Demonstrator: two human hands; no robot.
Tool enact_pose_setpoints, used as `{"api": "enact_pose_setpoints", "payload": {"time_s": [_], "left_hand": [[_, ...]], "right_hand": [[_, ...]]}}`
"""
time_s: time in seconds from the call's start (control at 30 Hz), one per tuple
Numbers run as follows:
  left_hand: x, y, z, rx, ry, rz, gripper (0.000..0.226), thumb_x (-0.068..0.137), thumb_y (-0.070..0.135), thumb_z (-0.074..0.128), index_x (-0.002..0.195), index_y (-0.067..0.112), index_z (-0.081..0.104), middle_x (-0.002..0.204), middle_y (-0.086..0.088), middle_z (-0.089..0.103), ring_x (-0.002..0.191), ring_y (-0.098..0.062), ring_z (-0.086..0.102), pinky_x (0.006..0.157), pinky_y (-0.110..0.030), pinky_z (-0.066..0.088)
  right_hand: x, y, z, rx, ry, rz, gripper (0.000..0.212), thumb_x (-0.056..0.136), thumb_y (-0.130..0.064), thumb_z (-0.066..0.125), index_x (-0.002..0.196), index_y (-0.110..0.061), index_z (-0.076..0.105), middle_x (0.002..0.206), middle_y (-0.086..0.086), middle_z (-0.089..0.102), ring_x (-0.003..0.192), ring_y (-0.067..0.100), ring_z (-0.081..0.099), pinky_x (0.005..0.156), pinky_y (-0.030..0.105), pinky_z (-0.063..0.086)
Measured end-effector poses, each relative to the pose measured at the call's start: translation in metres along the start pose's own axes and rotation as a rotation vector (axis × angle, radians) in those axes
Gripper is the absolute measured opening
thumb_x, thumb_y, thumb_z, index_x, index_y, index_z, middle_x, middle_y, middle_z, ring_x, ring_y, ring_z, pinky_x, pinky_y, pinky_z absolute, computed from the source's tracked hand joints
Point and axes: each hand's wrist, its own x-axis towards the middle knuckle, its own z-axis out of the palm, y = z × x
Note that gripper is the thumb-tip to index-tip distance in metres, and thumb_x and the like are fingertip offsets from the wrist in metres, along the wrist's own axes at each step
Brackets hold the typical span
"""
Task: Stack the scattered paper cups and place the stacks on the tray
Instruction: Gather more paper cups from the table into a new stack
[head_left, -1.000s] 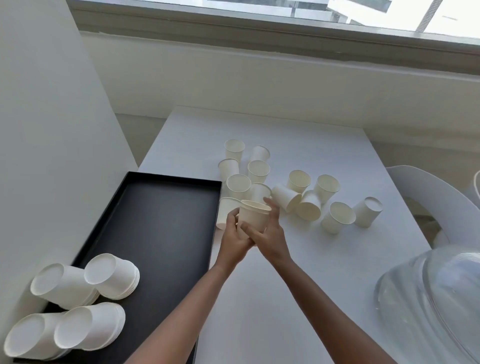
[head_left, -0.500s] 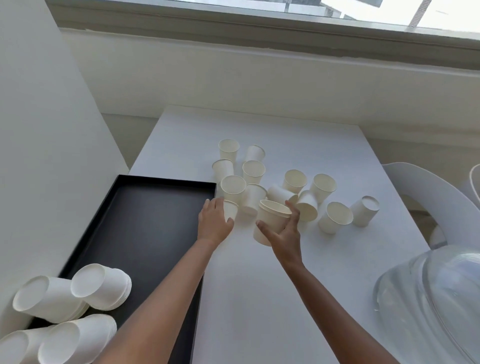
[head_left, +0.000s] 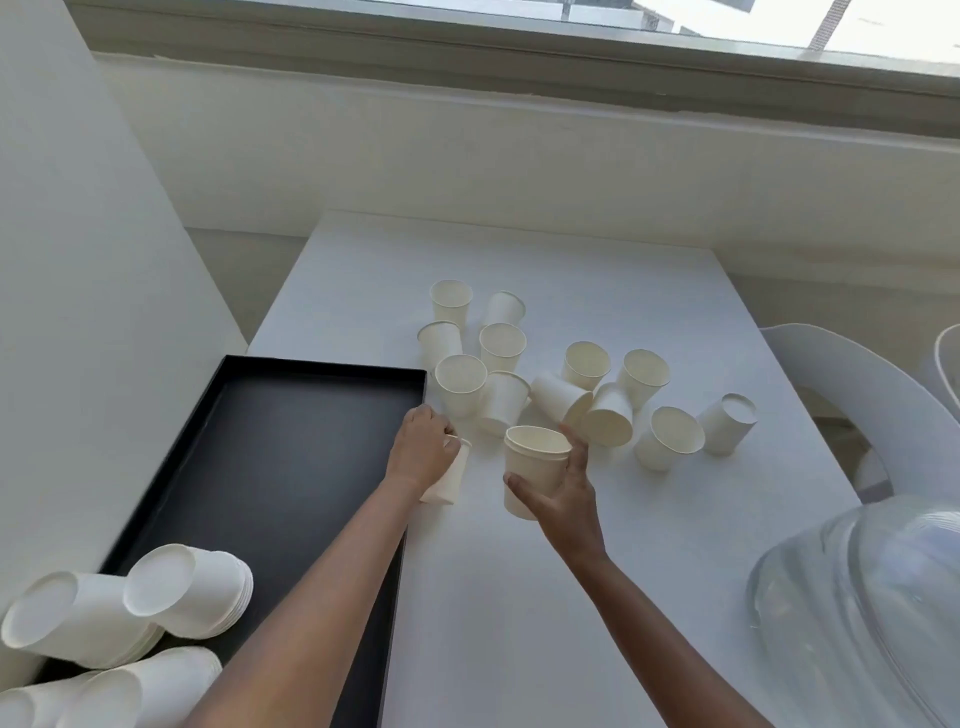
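My right hand (head_left: 563, 493) grips a short stack of white paper cups (head_left: 532, 462), held upright just above the white table (head_left: 545, 597). My left hand (head_left: 421, 452) curls round a single paper cup (head_left: 451, 475) lying near the tray's right rim. Several loose cups (head_left: 460, 382) stand or lie scattered behind both hands, some upright, some tipped over. The black tray (head_left: 291, 447) sits at the left, with finished stacks (head_left: 192, 590) lying on their sides at its near end.
A clear plastic dome (head_left: 862, 597) sits at the table's near right corner. A white chair (head_left: 852, 395) stands beyond the right edge. A white wall panel (head_left: 78, 312) borders the tray's left side. A window ledge runs behind the table.
My hands have parted: the right one drew the stack back toward me, while the left reached to the single cup by the tray and closed on it.
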Motion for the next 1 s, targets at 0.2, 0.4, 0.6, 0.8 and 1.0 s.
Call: {"api": "enact_pose_setpoints", "payload": {"time_s": [0.2,0.4,0.6,0.8,1.0], "left_hand": [[-0.018,0.009,-0.009,-0.406,0.118,-0.047,0.016,0.088,0.018,0.056,0.093,0.003,0.061,0.111,-0.015,0.050,0.115,-0.025,0.039,0.081,-0.021,0.029],[-0.032,0.036,-0.028,-0.515,0.329,0.182,0.012,0.086,0.016,0.062,0.088,0.005,0.059,0.098,-0.009,0.055,0.100,-0.021,0.045,0.077,-0.019,0.030],[-0.044,0.056,-0.031,-0.412,0.329,0.421,0.010,0.085,0.011,0.062,0.087,0.002,0.059,0.095,-0.010,0.058,0.096,-0.018,0.046,0.085,-0.017,0.031],[-0.053,0.052,-0.016,-0.275,0.188,0.550,0.008,0.086,0.005,0.059,0.091,-0.001,0.060,0.100,-0.013,0.058,0.103,-0.024,0.049,0.088,-0.011,0.029],[-0.053,0.042,-0.009,-0.265,0.136,0.568,0.014,0.088,0.013,0.058,0.093,0.000,0.061,0.100,-0.012,0.058,0.098,-0.022,0.052,0.083,-0.014,0.036]], "right_hand": [[-0.007,0.009,-0.001,-0.026,-0.021,0.047,0.083,0.073,-0.018,0.076,0.137,-0.028,0.023,0.125,0.005,0.051,0.110,0.023,0.051,0.090,0.034,0.045],[-0.010,0.010,0.006,-0.072,-0.060,0.054,0.089,0.073,-0.017,0.076,0.140,-0.025,0.019,0.132,0.006,0.048,0.118,0.025,0.048,0.089,0.028,0.039],[-0.004,-0.002,0.012,-0.119,-0.085,0.030,0.096,0.074,-0.018,0.075,0.145,-0.019,0.011,0.141,0.006,0.041,0.125,0.026,0.042,0.094,0.033,0.041],[-0.002,-0.015,0.012,-0.083,-0.013,-0.019,0.080,0.068,-0.027,0.072,0.135,-0.016,0.030,0.127,0.004,0.052,0.112,0.020,0.052,0.084,0.027,0.043],[0.000,-0.012,0.014,-0.095,0.028,-0.044,0.067,0.073,-0.016,0.075,0.129,-0.012,0.037,0.121,0.006,0.056,0.106,0.020,0.056,0.079,0.022,0.043]]}}
